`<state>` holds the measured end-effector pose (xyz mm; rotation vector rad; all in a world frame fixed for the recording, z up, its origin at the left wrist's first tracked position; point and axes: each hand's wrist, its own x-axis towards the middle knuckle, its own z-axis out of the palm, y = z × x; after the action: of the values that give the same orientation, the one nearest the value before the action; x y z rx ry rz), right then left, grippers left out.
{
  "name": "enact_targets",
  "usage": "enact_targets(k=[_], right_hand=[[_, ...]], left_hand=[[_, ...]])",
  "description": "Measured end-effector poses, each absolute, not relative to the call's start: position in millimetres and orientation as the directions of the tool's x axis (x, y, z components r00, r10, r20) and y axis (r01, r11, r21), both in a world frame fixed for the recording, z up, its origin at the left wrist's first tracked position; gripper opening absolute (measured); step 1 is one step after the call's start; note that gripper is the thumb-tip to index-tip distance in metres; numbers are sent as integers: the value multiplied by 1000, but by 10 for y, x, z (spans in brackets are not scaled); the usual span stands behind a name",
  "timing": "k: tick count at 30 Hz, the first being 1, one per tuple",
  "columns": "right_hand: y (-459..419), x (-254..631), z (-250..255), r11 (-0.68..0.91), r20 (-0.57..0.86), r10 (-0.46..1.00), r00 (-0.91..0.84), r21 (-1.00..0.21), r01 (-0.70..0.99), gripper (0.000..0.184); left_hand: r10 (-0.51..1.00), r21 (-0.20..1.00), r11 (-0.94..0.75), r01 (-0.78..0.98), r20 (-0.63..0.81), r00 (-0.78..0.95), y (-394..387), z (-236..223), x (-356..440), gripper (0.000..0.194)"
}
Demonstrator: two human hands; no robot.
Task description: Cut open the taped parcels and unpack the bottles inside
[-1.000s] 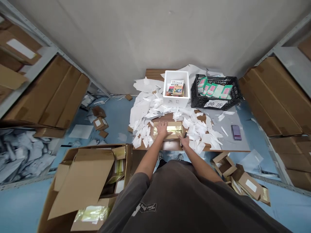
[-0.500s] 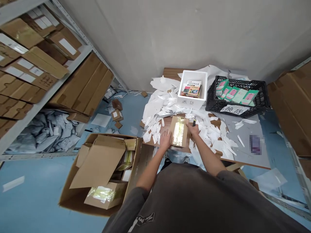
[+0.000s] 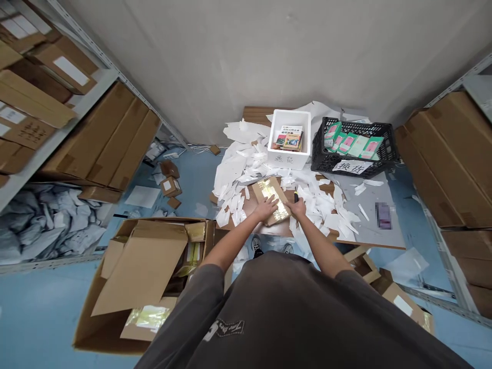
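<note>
A flat cardboard box [image 3: 283, 211] with shiny clear tape across it lies at a slant near the front edge of the wooden table [image 3: 249, 207]. My left hand [image 3: 266, 209] rests on its upper face at the left, fingers stretched flat over the tape. At the box's right side, my right hand [image 3: 298, 207] is closed round a utility knife [image 3: 295, 196], dark with a bit of yellow, pointing away from me. The blade is too small to make out. Torn white paper scraps [image 3: 317, 202] surround the box.
Behind stand a white foam bin [image 3: 289, 161] of books and a black crate [image 3: 321, 160] of green-and-pink items. A large open carton [image 3: 86, 328] of boxes sits on the floor at left. Shelves [image 3: 96, 84] flank both sides; small boxes [image 3: 170, 186] litter the floor.
The box has turned from nearly straight to slanted on the table. My left hand has shifted from its left edge onto its top. The camera view has swung slightly right.
</note>
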<state>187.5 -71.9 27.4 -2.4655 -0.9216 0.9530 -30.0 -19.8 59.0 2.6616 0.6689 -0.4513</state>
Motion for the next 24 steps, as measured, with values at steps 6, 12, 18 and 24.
enact_targets(k=[6, 12, 18, 24], right_hand=[[-233, 2003, 504, -621, -387, 782, 489, -559, 550, 71], [-672, 2142, 571, -463, -297, 865, 404, -782, 416, 53], [-1441, 2325, 522, -510, -504, 859, 88, -830, 228, 46], [-1631, 2491, 448, -502, -560, 827, -51, -775, 383, 32]], left_hand=[[612, 211, -670, 712, -385, 691, -490, 501, 38, 125], [643, 226, -598, 769, -438, 628, -521, 460, 49, 124], [705, 230, -528, 817, -417, 573, -632, 472, 173, 132], [617, 264, -589, 764, -464, 636, -514, 518, 100, 112]])
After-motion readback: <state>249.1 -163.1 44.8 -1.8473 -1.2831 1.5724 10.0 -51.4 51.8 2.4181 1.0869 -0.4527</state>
